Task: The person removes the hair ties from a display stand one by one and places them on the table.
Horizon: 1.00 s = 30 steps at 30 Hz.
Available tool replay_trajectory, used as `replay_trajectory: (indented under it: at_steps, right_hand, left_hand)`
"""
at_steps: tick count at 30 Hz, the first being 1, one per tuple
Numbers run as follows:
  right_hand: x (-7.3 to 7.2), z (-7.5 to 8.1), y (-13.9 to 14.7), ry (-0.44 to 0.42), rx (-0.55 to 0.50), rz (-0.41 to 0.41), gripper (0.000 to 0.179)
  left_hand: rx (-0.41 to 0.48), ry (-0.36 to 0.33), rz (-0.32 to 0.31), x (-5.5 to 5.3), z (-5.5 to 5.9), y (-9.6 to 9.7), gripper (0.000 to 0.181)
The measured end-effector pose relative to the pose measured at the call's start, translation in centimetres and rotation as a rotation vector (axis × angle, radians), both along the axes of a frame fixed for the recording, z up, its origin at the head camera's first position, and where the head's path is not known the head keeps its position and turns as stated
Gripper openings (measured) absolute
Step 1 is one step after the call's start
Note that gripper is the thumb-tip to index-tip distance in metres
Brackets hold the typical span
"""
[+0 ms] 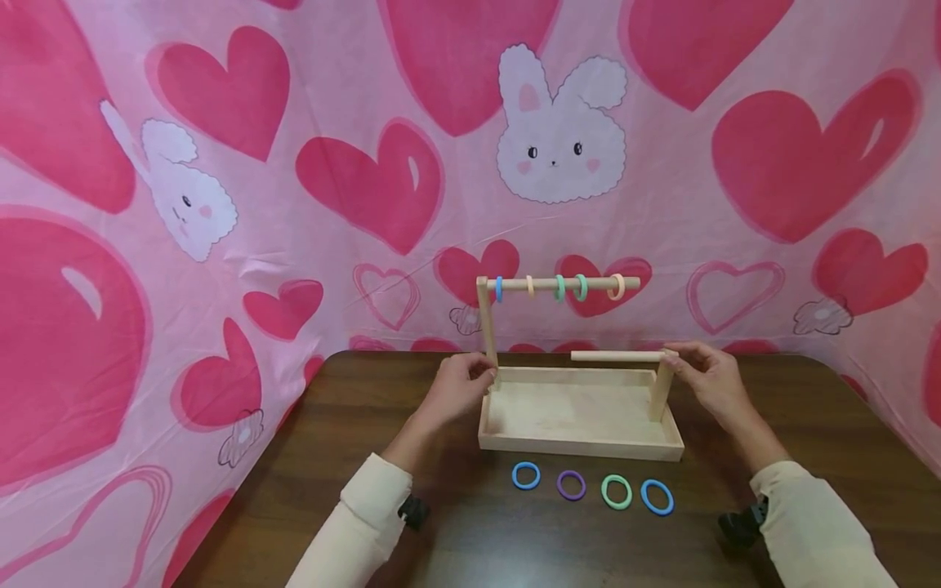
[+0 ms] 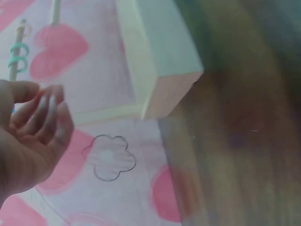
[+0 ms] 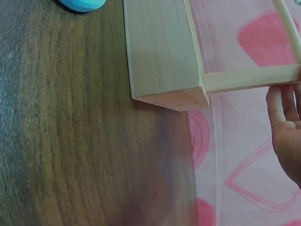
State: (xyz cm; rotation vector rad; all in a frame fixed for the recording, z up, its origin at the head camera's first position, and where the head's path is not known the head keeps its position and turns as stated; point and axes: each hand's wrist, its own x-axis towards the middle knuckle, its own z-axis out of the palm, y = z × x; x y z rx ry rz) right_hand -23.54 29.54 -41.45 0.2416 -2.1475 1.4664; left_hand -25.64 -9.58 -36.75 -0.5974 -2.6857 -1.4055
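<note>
A wooden tray carries two upright posts, each with a rod at its top. My left hand pinches the taller left post low down, near the tray's corner; in the left wrist view its fingers are curled and partly hide the post. At the other end, my right hand grips the top of the shorter right post, thumb in front. From that post a bare rod points left. Several rings hang on the upper rod, including a blue ring and a peach ring.
In front of the tray, a blue ring, a purple ring, a green ring and another blue ring lie in a row on the dark wooden table. A pink heart-patterned cloth hangs behind the table.
</note>
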Motion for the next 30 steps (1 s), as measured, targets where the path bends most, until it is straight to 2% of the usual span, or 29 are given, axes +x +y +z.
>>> replay_trajectory:
  at_steps: [7,10,13,17,20,25,30]
  right_hand:
    - [0.2,-0.1,0.1,-0.015,-0.009,0.004,0.022]
    - [0.3,0.0,0.1,-0.015,-0.009,0.006,0.022]
    - [0.3,0.1,0.0,-0.019,-0.014,0.013,0.020]
    - [0.2,0.3,0.0,-0.026,-0.010,0.017,0.019]
    - [0.3,0.4,-0.1,-0.029,-0.001,0.015,0.023]
    - [0.3,0.3,-0.1,-0.028,-0.002,0.012,0.026]
    - [0.1,0.2,0.0,-0.026,-0.011,0.014,0.025]
  left_hand:
    - [0.247,0.252,0.182,-2.2,1.8,1.0,0.016]
    - [0.353,0.311,0.238,-3.0,2.7,1.3,0.018]
    - [0.440,0.331,0.267,-3.8,3.7,1.5,0.023]
    - [0.490,0.315,0.242,-4.8,4.5,1.8,0.029]
    - [0.493,0.287,0.186,-5.5,4.8,2.0,0.034]
    - [0.487,0.243,0.131,-6.4,4.7,2.5,0.039]
    - [0.509,0.249,0.109,-7.2,4.8,2.6,0.037]
